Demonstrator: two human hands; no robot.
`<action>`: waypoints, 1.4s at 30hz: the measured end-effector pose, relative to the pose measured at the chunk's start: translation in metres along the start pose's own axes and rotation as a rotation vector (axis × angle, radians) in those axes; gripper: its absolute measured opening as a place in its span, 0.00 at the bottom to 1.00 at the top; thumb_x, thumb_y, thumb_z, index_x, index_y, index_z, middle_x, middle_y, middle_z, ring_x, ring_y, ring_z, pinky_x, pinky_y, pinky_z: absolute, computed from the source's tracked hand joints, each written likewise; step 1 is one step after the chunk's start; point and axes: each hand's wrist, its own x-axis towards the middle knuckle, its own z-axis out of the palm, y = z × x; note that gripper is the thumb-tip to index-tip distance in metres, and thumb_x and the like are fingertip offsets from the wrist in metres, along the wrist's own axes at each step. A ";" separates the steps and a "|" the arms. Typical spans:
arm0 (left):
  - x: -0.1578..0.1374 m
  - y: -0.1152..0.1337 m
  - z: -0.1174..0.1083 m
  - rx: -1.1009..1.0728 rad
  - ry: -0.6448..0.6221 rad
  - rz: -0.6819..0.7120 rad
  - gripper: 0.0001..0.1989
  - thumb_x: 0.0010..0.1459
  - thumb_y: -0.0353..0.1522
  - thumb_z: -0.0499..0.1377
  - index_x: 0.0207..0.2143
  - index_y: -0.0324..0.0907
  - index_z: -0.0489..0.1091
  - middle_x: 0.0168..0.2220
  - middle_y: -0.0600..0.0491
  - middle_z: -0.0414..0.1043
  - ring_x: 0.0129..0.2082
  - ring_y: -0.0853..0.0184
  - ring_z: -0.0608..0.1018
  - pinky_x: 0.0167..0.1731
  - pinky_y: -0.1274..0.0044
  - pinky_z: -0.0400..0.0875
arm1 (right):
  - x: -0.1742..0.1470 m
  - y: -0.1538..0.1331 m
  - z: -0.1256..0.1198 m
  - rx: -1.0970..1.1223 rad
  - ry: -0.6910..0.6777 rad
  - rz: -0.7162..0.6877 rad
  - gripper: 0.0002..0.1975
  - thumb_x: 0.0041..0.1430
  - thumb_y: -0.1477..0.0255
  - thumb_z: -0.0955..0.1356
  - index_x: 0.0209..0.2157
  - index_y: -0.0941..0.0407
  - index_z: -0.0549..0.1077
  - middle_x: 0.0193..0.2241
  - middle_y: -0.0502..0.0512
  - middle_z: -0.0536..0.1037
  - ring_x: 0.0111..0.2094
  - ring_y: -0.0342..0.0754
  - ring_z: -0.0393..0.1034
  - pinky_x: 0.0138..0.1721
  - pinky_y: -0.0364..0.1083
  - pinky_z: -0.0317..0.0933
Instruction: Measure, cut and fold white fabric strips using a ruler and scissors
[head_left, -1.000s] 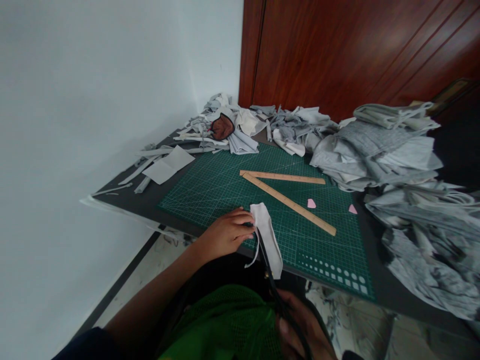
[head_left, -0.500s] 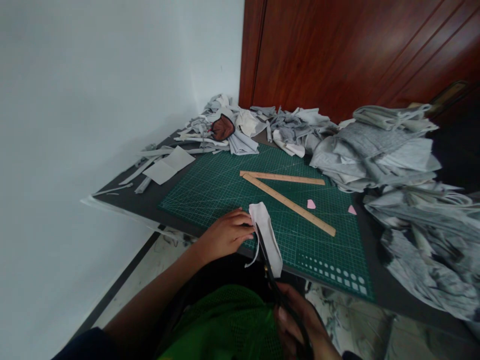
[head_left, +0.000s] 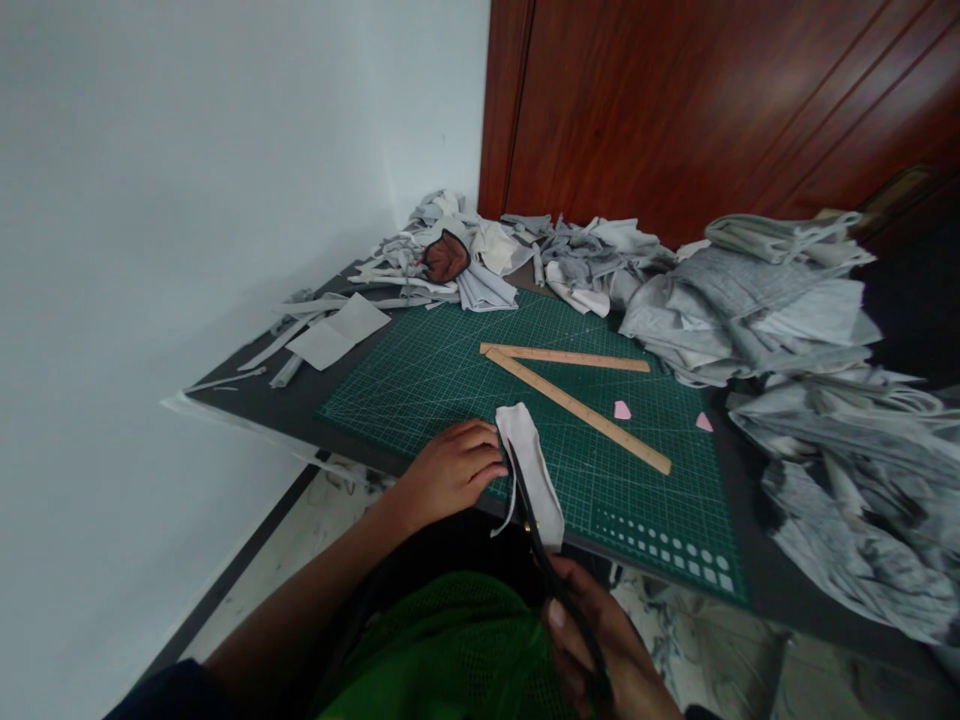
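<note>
A pale strip of fabric [head_left: 536, 470] lies at the front edge of the green cutting mat [head_left: 420, 370], its lower end reaching over the table edge. My left hand [head_left: 456, 468] pinches the strip's upper left edge with the fingers closed. Black scissors [head_left: 523, 490] lie along the strip's left side, their blades pointing away from me into the cloth. A thin sliver [head_left: 511, 508], partly cut away, hangs left of the blades. My right hand [head_left: 600, 635] is wrapped round the scissor handles below the table edge.
Two wooden rulers [head_left: 577, 408] form a V on the mat, with two small pink pieces [head_left: 622, 410] to their right. Grey fabric heaps [head_left: 750, 300] line the right side. Scraps [head_left: 450, 230] and a brown mesh piece [head_left: 447, 257] lie at the back, against the wall.
The scissors have moved slightly forward and left along the strip, and my right hand has risen a little with them. My left hand has stayed nearly still.
</note>
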 end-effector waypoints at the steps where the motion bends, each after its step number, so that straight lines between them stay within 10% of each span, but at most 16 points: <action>1: 0.001 0.001 0.000 0.031 0.015 -0.029 0.07 0.69 0.34 0.60 0.42 0.43 0.78 0.48 0.48 0.78 0.55 0.60 0.77 0.61 0.66 0.71 | 0.001 0.001 -0.001 -0.001 -0.018 0.001 0.40 0.54 0.45 0.76 0.59 0.56 0.68 0.19 0.39 0.67 0.14 0.35 0.53 0.15 0.35 0.51; 7: 0.004 0.001 0.001 0.155 -0.098 -0.058 0.27 0.69 0.30 0.57 0.68 0.39 0.60 0.68 0.43 0.64 0.70 0.56 0.63 0.71 0.58 0.58 | -0.001 -0.001 0.001 0.006 0.020 0.032 0.41 0.53 0.46 0.76 0.59 0.56 0.68 0.18 0.38 0.64 0.14 0.35 0.52 0.15 0.35 0.51; 42: 0.006 -0.019 0.020 0.126 -0.061 -0.082 0.22 0.71 0.38 0.59 0.63 0.40 0.66 0.67 0.42 0.66 0.69 0.58 0.66 0.71 0.61 0.57 | -0.005 -0.001 -0.001 -0.030 0.030 0.032 0.44 0.52 0.46 0.77 0.61 0.58 0.67 0.19 0.42 0.68 0.15 0.34 0.49 0.16 0.37 0.46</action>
